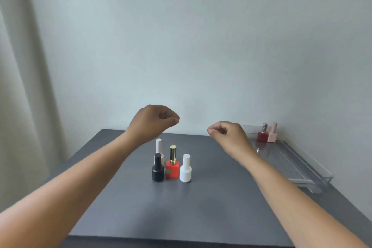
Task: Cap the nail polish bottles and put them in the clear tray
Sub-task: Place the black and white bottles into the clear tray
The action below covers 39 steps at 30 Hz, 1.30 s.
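Here we hold both hands up in the air above the grey table [211, 197], loosely curled with fingertips drawn toward the thumbs, and neither grips anything. Below our left hand [153, 122] stands a tight cluster of four bottles: the black bottle [157, 169], the red bottle [172, 165] with its gold cap, the white bottle [185, 169], and a pale bottle [159, 147] behind them, just under our left wrist. All four seem to wear their caps already, though we cannot tell how tightly. Off to the outside of our right hand [227, 133] lies the clear tray [302, 169] along the wall, and at its far end a dark red bottle [262, 135] and a pink bottle [272, 135] stand touching, presumably parked there to leave room in front. We judge the hands hover to choose the next bottle; grouped so closely, one could tip its neighbour.
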Each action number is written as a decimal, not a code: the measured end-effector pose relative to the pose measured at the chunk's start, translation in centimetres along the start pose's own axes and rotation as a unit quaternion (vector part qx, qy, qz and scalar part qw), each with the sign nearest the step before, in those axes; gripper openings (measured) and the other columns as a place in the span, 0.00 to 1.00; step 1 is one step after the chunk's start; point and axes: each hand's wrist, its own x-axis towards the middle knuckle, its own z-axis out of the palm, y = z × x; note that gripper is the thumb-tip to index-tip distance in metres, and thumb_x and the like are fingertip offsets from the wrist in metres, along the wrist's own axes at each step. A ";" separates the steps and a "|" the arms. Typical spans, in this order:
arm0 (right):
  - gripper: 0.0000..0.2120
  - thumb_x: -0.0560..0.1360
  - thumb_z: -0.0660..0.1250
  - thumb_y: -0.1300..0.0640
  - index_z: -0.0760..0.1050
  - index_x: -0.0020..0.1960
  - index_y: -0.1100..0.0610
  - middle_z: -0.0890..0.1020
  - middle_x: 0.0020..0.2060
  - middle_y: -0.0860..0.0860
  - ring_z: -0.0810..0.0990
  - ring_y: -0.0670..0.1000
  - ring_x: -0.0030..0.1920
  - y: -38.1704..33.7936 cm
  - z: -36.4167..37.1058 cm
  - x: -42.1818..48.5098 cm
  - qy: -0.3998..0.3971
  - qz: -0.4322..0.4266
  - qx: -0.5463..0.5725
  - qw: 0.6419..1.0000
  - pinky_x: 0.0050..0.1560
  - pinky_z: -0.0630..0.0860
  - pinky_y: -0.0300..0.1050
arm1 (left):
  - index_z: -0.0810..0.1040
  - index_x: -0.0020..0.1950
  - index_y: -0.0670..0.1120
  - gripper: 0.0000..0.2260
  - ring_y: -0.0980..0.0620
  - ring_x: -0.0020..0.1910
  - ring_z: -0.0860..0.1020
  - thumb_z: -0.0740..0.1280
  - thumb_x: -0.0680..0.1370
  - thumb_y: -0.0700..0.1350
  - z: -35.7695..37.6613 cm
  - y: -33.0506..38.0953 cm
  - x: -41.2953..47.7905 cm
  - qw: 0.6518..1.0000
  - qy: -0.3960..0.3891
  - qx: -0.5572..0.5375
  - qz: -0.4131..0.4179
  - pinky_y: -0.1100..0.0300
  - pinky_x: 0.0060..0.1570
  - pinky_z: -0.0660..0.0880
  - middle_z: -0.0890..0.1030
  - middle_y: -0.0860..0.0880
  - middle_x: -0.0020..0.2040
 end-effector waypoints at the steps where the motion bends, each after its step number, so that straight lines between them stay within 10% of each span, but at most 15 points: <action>1: 0.03 0.74 0.70 0.54 0.82 0.42 0.50 0.85 0.41 0.46 0.81 0.46 0.43 -0.1 1.1 -0.4 -0.006 0.005 0.004 1.000 0.40 0.73 0.36 | 0.84 0.43 0.57 0.02 0.66 0.43 0.80 0.72 0.74 0.52 -0.6 -1.1 -0.8 1.000 -0.001 0.000 -0.010 0.64 0.40 0.74 0.83 0.67 0.41; 12: 0.18 0.69 0.75 0.45 0.79 0.55 0.50 0.82 0.48 0.50 0.80 0.46 0.48 1.1 7.0 -3.1 -0.112 0.065 -0.030 0.991 0.46 0.75 0.40 | 0.84 0.51 0.57 0.13 0.58 0.45 0.82 0.79 0.69 0.51 0.2 -7.4 -5.7 0.995 -0.059 -0.020 -0.073 0.65 0.47 0.77 0.84 0.55 0.44; 30: 0.02 0.72 0.72 0.57 0.81 0.44 0.51 0.86 0.41 0.51 0.84 0.54 0.43 1.3 4.2 -3.5 -0.089 0.056 0.007 0.994 0.35 0.76 0.42 | 0.85 0.43 0.55 0.07 0.60 0.36 0.82 0.78 0.68 0.52 1.3 -4.8 -6.2 0.992 -0.079 -0.061 -0.075 0.61 0.37 0.81 0.87 0.57 0.38; 35: 0.02 0.73 0.73 0.58 0.83 0.45 0.53 0.86 0.38 0.48 0.84 0.43 0.37 0.8 -1.4 -2.8 -0.060 0.051 0.024 0.997 0.31 0.76 0.37 | 0.86 0.44 0.56 0.09 0.50 0.35 0.83 0.78 0.66 0.53 2.0 1.1 -5.3 0.985 -0.140 -0.093 -0.035 0.47 0.42 0.82 0.87 0.54 0.41; 39: 0.01 0.73 0.73 0.58 0.83 0.44 0.53 0.85 0.34 0.47 0.82 0.43 0.32 1.3 -6.8 -1.2 -0.008 0.051 0.022 0.998 0.28 0.74 0.36 | 0.86 0.47 0.53 0.07 0.59 0.35 0.83 0.78 0.70 0.48 4.6 5.1 -2.6 0.982 -0.156 -0.108 0.013 0.64 0.36 0.80 0.87 0.56 0.41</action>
